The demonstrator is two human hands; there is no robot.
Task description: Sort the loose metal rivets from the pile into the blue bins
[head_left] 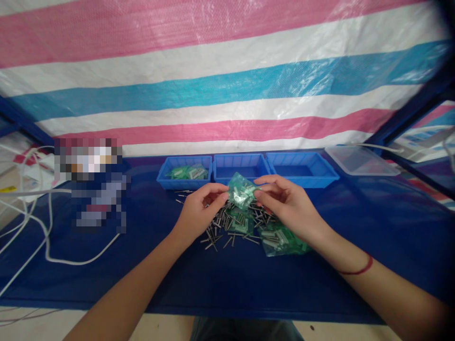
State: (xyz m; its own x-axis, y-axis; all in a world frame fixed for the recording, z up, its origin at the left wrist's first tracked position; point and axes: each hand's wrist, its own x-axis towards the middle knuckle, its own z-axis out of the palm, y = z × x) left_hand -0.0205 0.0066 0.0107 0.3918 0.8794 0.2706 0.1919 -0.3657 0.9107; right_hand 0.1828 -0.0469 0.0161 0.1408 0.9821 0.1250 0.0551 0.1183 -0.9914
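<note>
A small green-tinted clear plastic bag [241,191] is stretched between my two hands above the table. My left hand [202,206] pinches its left edge with thumb and forefinger. At its right edge, my right hand [284,201] grips it the same way. Whatever is inside the bag is blurred by glare. Beneath lies a loose heap of thin metal pins [222,221], partly covered by my hands. Among them rests a green bag with metal pieces [240,221]. More filled green bags [280,239] lie by my right wrist.
Three blue bins stand behind my hands: the left bin [161,182] holds green bags, beside the middle bin [241,158] and the right bin [305,182]. A clear plastic lid [360,161] lies at right. White cables [71,263] run across the left side. A striped sheet [213,94] hangs behind.
</note>
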